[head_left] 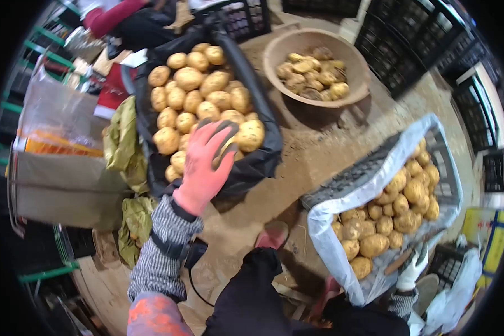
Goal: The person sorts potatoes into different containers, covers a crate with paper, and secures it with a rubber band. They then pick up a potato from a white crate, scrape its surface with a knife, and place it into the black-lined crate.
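Note:
My left hand (203, 162), in a pink glove with dark fingertips, lies over the potatoes (188, 79) in a crate lined with black plastic (269, 120). Its fingers and thumb are apart, with a potato showing in the gap between them. At the lower right, my right hand (413, 272) wears a white glove and is closed around a slim tool with a brown handle (399, 261). That hand is at the near edge of a second crate (318, 215), lined with whitish plastic and holding more potatoes (373, 245). The tool's far end is hard to make out.
A wide clay-coloured basin (359, 89) with smaller, darker potatoes stands at the top centre. Black crates (403, 45) are stacked behind it. Green crumpled sacks (127, 151) and a grey box (67, 185) are on the left. Another person's red sleeve (115, 17) shows at top left.

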`<state>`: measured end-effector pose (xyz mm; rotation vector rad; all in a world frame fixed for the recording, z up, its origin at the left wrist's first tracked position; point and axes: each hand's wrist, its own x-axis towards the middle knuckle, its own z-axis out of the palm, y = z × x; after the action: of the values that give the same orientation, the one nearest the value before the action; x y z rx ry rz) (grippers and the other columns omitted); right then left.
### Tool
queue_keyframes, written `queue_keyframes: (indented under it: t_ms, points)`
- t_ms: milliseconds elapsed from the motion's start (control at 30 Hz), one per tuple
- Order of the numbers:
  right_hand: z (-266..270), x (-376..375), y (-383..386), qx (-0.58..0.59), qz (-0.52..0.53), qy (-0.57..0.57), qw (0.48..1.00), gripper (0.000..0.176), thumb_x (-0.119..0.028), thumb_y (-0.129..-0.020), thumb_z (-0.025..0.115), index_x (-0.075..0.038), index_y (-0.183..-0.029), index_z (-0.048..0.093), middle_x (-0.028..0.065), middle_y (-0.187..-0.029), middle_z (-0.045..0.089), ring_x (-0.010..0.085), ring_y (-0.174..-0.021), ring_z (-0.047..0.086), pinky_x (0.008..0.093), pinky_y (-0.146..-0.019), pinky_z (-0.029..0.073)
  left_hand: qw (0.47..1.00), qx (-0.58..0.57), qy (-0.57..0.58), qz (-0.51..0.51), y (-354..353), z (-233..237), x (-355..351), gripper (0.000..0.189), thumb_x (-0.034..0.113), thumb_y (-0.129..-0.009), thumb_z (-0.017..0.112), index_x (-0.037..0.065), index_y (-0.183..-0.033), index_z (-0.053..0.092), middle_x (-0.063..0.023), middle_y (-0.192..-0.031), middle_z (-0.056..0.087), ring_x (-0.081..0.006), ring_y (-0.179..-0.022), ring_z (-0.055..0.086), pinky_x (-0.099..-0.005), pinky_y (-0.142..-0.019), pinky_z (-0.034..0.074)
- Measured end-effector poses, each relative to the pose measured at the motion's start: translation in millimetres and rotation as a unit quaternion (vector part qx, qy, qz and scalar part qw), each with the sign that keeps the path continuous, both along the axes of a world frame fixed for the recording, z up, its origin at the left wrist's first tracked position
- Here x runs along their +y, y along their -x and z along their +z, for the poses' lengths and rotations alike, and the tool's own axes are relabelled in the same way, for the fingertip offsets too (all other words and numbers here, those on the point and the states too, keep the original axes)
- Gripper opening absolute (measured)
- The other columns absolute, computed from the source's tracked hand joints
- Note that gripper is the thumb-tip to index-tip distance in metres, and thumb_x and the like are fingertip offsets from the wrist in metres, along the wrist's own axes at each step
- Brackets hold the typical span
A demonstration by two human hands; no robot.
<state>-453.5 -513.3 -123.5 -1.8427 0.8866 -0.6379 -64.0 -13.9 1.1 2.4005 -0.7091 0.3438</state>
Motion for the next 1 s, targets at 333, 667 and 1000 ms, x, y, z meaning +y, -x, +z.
queue_keyframes:
  t_ms: [333, 667, 1000]
  points:
    - [24, 30, -15, 0.025, 0.023, 0.126, 0.991, 0.033, -0.016, -0.085, 0.059, 0.007, -0.107, 0.059, 0.0187, -0.099, 0.065, 0.0322, -0.088, 0.063, 0.0392, -0.083, 0.048, 0.907, 0.417, 0.022, -0.057, -77, -36, -10, 0.063, 0.002, -0.072, 0.066, 0.001, -0.132, 0.049, -0.0118, -0.129, 0.053, -0.0250, -0.122, 0.049, -0.0347, -0.103, 0.038]
    - [25, 33, -20, 0.001, 0.056, 0.040, 0.998, 0.039, -0.004, -0.077, 0.055, 0.008, -0.113, 0.057, 0.0193, -0.104, 0.064, 0.0308, -0.093, 0.064, 0.0348, -0.086, 0.049, 0.948, 0.030, -0.317, 0.010, -47, -23, -41, 0.053, 0.005, -0.070, 0.070, 0.007, -0.121, 0.055, -0.0150, -0.124, 0.053, -0.0357, -0.115, 0.050, -0.0423, -0.099, 0.040]
    - [36, 43, -28, -0.118, 0.002, -0.184, 0.976, 0.023, -0.006, -0.082, 0.058, 0.007, -0.100, 0.058, 0.0087, -0.091, 0.062, 0.0153, -0.079, 0.059, 0.0282, -0.074, 0.049, 0.785, 0.159, -0.213, -0.560, 112, 18, -257, 0.046, 0.021, -0.073, 0.071, 0.004, -0.113, 0.057, -0.0175, -0.121, 0.055, -0.0347, -0.114, 0.051, -0.0448, -0.099, 0.040]
